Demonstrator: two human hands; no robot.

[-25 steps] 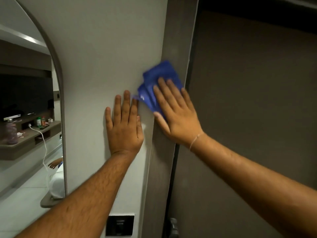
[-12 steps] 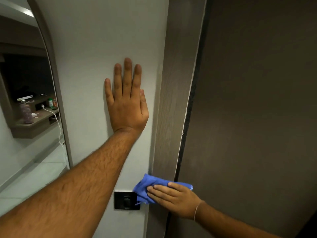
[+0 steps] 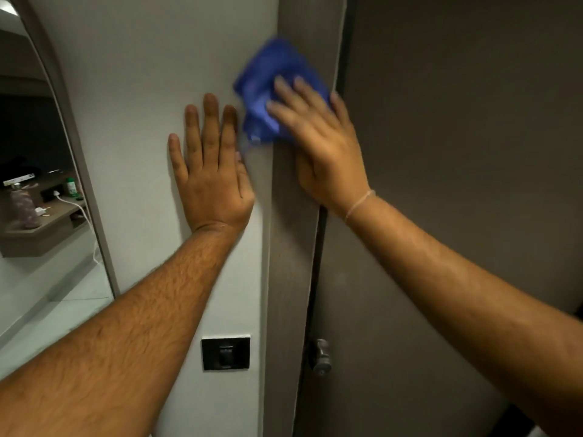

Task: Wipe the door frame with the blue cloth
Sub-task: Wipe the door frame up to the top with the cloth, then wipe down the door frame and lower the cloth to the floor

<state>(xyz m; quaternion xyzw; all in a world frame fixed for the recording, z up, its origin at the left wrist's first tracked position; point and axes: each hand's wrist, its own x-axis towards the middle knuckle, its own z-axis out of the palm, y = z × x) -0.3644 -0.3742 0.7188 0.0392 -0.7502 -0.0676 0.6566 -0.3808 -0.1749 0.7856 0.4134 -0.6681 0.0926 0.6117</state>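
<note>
The crumpled blue cloth [image 3: 268,86] is pressed to the grey wood-grain door frame [image 3: 290,247] by the right hand [image 3: 321,149], its fingers [image 3: 293,105] laid straight and flat over it. Half a second ago it was down by the black wall switch [image 3: 226,353]; it has been swept up toward twelve o'clock. The left hand [image 3: 211,178] is spread open on the white wall [image 3: 142,89] at the cloth's eight o'clock. Up-and-down passes are judged under way.

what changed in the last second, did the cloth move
The right hand slid the blue cloth down the door frame to about the level of the black switch, then back up. It now presses the cloth beside the left hand's fingertips, much as a second ago. The left hand stayed flat on the wall, and the cloth was never let go.
</note>
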